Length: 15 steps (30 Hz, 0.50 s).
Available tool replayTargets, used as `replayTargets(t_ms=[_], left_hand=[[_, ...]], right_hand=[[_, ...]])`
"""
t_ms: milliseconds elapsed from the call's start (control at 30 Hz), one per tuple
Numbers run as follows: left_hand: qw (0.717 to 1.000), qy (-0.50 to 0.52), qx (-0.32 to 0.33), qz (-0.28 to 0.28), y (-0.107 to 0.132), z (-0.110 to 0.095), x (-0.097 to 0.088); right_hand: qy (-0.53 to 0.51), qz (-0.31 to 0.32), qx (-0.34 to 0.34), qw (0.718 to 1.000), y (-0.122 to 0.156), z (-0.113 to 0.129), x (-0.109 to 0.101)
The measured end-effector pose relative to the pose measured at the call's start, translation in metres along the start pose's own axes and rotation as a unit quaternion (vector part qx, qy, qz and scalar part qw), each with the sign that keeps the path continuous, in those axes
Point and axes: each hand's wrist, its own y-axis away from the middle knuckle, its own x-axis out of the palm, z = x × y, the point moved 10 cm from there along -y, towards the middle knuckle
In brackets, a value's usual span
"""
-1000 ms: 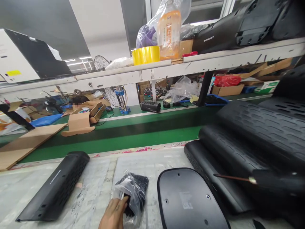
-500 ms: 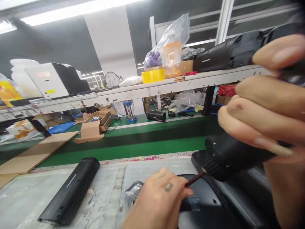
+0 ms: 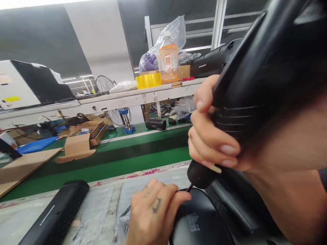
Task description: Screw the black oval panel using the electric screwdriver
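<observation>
Black plate (image 3: 204, 219) cut off below; right hand (image 3: 213, 139) grips driver (image 3: 255, 81); left hand (image 3: 153, 209): grasp unclear.

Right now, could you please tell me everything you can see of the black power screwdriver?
The black power screwdriver looks like plastic, with ridged rings, a rounded nose and a thin dark bit. It leans, upper end toward the right, gripped by the right hand. The bit points down near the far edge of the black panel, beside the left hand; its tip is hard to make out.
</observation>
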Motion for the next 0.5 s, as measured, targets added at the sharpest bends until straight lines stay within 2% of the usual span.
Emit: replayTargets(t_ms=[67,200,333,367,467,500], left_hand=[[1.0,0.005,-0.021,-0.006,0.006,0.011,-0.003],[0.999,0.02,-0.028,0.002,0.016,0.017,-0.001],[0.993,0.043,-0.11,0.027,0.02,0.032,0.007],[0.993,0.05,-0.102,0.032,0.019,0.031,0.008],[0.998,0.052,0.009,0.044,0.017,0.01,0.013],[0.998,0.042,0.021,0.045,0.019,0.007,0.015]], right_hand=[[0.005,0.009,0.011,1.0,-0.007,0.0,0.007],[-0.01,0.034,-0.004,0.999,-0.013,0.001,0.024],[-0.04,0.054,0.033,0.997,-0.016,-0.004,0.035],[-0.04,0.06,0.057,0.996,-0.017,-0.008,0.037],[-0.05,0.08,0.102,0.99,-0.021,-0.018,0.045],[-0.059,0.096,0.12,0.986,-0.023,-0.024,0.049]])
